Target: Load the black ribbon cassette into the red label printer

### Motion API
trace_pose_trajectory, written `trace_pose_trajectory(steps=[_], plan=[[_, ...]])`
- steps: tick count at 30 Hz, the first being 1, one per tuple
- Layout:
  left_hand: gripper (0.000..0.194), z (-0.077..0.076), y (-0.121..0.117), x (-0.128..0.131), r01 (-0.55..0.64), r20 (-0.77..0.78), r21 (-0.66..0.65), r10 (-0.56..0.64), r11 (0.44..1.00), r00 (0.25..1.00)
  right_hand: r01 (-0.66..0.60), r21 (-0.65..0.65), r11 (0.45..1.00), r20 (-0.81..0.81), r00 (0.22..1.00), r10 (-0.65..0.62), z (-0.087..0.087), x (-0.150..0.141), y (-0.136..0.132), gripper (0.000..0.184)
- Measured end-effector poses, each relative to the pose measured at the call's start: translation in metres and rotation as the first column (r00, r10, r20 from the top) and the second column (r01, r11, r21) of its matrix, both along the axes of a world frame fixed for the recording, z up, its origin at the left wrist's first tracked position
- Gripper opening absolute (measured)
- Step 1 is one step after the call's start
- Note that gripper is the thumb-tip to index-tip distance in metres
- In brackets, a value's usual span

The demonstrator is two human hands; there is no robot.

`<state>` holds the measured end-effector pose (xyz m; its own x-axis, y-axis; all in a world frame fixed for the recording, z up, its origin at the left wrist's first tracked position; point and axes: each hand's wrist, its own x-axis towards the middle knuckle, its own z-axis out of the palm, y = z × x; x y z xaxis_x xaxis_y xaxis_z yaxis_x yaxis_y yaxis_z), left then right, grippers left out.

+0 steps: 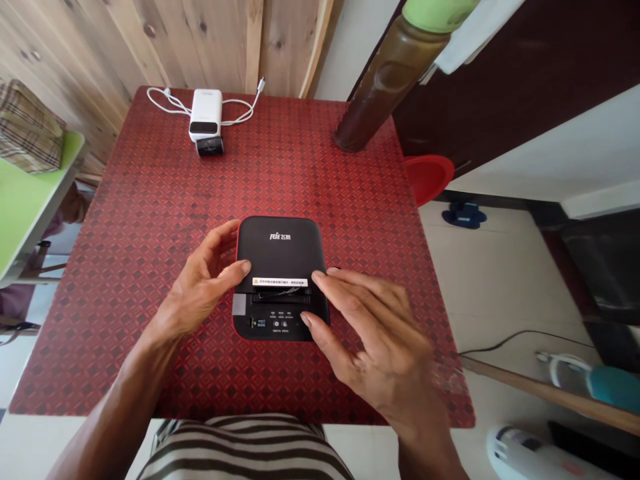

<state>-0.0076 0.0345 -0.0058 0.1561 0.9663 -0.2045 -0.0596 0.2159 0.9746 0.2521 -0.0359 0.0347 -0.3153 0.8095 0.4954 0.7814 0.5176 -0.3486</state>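
A black receipt printer with a red lower edge and a white "FEIE" logo lies flat on the red patterned table. White warning tape runs across it above a dark paper slot, with small buttons and a silver patch in front. My left hand grips its left side, thumb on the top and fingers around the edge. Over the right side is my right hand, slightly blurred, fingers stretched and apart. Its index fingertip meets the top near the tape, and the thumb tip is by the button panel.
At the table's back left are a white power bank with a white cable and a small black object. A tall brown bottle with a green cap stands back right. A red stool is beyond the right edge.
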Motion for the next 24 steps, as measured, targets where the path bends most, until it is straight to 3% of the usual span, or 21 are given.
trace_pose_trajectory(steps=[8, 14, 17, 20, 24], plan=[[0.064, 0.0, -0.002, 0.002, 0.026, -0.005, 0.043, -0.026, 0.999, 1.0, 0.019, 0.006, 1.0, 0.049, 0.999, -0.019, -0.009, -0.005, -0.007, 0.032], [0.061, -0.003, -0.015, 0.002, -0.083, -0.019, -0.027, 0.083, 0.996, 0.996, 0.016, -0.003, 1.0, -0.055, 0.998, -0.016, -0.02, -0.004, -0.019, 0.046], [0.051, -0.006, -0.034, -0.003, -0.068, 0.052, -0.051, 0.071, 0.996, 0.996, 0.107, -0.002, 0.994, -0.151, 0.983, -0.106, -0.025, -0.005, -0.034, 0.049], [0.056, -0.009, -0.051, -0.007, -0.031, 0.111, -0.056, 0.037, 0.998, 0.993, 0.213, -0.045, 0.976, -0.208, 0.954, -0.218, -0.031, -0.012, -0.048, 0.046], [0.058, -0.006, -0.06, -0.004, -0.05, 0.059, -0.048, 0.053, 0.998, 0.997, 0.269, -0.099, 0.958, -0.208, 0.936, -0.284, -0.039, -0.023, -0.056, 0.045]])
